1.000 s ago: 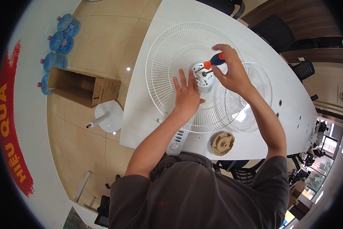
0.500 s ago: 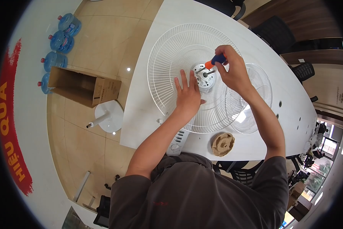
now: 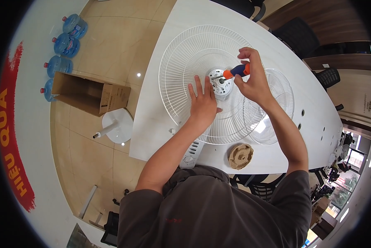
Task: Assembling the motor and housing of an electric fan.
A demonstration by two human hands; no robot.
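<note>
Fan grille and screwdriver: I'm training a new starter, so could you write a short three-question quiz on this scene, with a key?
1. Which hand holds the screwdriver?
2. True or false: the left hand is spread on the large grille.
3. Where does the open carton stand?
A) on the table
B) on the floor
C) on a chair

Key: 1. The right hand. 2. True. 3. B.
</note>
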